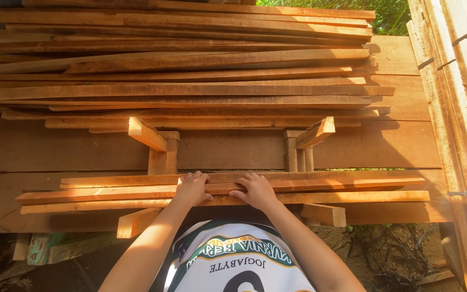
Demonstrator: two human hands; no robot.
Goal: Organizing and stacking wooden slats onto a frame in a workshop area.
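Observation:
Both of my hands rest side by side on a small stack of long thin wooden slats (325,186) lying across the near edge of a plank bench (228,148). My left hand (192,188) lies palm down on the slats with fingers curled over the far edge. Just to its right, my right hand (255,190) presses flat on the same slats. The slats sit on short wooden cross blocks (136,220) that stick out toward me.
A large pile of similar slats (190,70) fills the back of the bench, with two angled wooden supports (155,141) (309,138) in front. Tall planks (460,108) lean at the right. Dirt ground and scrap wood lie below.

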